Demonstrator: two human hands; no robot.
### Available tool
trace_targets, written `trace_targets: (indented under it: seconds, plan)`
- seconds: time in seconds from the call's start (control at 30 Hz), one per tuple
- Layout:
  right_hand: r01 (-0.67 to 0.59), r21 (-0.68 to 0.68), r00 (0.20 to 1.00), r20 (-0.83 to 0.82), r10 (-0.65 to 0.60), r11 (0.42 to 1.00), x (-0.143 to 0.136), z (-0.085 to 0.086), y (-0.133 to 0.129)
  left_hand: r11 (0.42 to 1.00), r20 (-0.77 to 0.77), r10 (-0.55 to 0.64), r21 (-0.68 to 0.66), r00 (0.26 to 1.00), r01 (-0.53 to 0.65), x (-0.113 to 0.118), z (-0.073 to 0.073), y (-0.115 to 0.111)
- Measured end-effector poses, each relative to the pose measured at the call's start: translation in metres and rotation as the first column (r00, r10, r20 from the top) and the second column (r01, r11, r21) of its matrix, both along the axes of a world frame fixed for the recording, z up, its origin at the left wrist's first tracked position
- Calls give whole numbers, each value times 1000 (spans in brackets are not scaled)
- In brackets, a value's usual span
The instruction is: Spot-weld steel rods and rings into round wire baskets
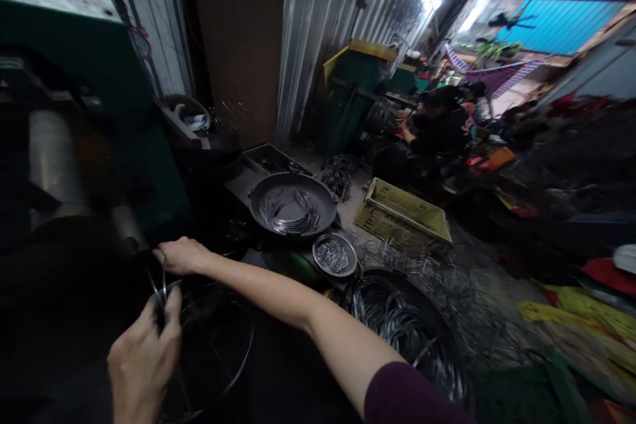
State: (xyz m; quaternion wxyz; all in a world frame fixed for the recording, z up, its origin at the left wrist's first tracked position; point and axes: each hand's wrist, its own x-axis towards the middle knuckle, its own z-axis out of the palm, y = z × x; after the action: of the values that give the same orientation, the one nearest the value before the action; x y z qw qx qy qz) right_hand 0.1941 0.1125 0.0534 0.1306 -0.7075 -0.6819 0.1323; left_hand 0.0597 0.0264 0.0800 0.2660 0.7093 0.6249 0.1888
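Note:
My left hand [144, 351], low at the left, pinches thin metal wire [163, 288] between thumb and fingers. The wire runs up from the pinch towards the machine. Reaching across from the right, my right hand [181, 256] is closed beside the wire's upper end, its fingertips at the dark front of the green machine [144, 146]. What those fingertips grip is too dark to make out. Below both hands, a large wire loop [243, 368] curves through the shadow.
A wide pan [258, 209] holds bent wires; a smaller metal bowl [354, 257] holds short metal pieces. Wire coils [397, 324] fill a dark tub. A yellow crate [392, 222] stands on the wire-strewn floor. Beyond it sits a person [442, 126] in dark clothing.

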Motion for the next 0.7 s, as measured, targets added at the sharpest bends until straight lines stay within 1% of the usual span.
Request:
trace_targets:
  seconds: [0.03,0.1,0.13,0.17,0.2,0.27,0.3,0.33,0.37,0.4,0.47,0.57,0.63,0.7]
  plan:
    - [-22,-24,1000,8,22,999,1,3,-4,999,96,27,-28,995,-24,-3,0,1]
    - [-64,-73,998,9,65,995,1,8,-13,998,315,42,-66,948,-22,-9,-1,-4]
    - [-86,-77,996,-4,86,993,0,8,-16,997,408,25,-76,913,7,-12,-4,-10]
    - [-105,-75,994,-21,104,992,0,8,-17,994,483,-12,-88,876,62,-13,-9,-19]
    - [-127,-78,991,-41,124,989,0,5,-16,987,529,-46,-110,847,121,-14,-17,-29]
    - [-169,-90,984,-79,162,982,0,-3,-8,970,544,-73,-157,836,187,-14,-38,-52]
    - [-189,-97,979,-96,180,977,-1,-8,-3,967,553,-82,-157,829,201,-15,-49,-62]
    - [-203,-102,975,-108,192,974,-1,-13,1,953,571,-103,-178,814,245,-15,-58,-70]
    - [-218,-103,971,-119,205,971,-1,-18,1,944,591,-107,-192,800,268,-16,-63,-76]
    - [-220,-104,970,-132,206,970,0,-22,-1,937,615,-113,-194,781,289,-19,-64,-78]
    - [-197,-93,969,-173,179,976,6,-28,-16,922,680,-124,-190,723,336,-25,-56,-70]
    - [-107,-29,954,-286,95,994,22,-30,-59,919,782,-117,-148,612,365,-34,-35,-36]
    - [-93,-39,897,-437,67,995,31,-28,-94,932,836,-96,-116,540,344,-39,-24,-11]
    - [-153,-132,783,-621,38,979,31,-24,-128,944,866,-98,-74,491,320,-42,-19,6]
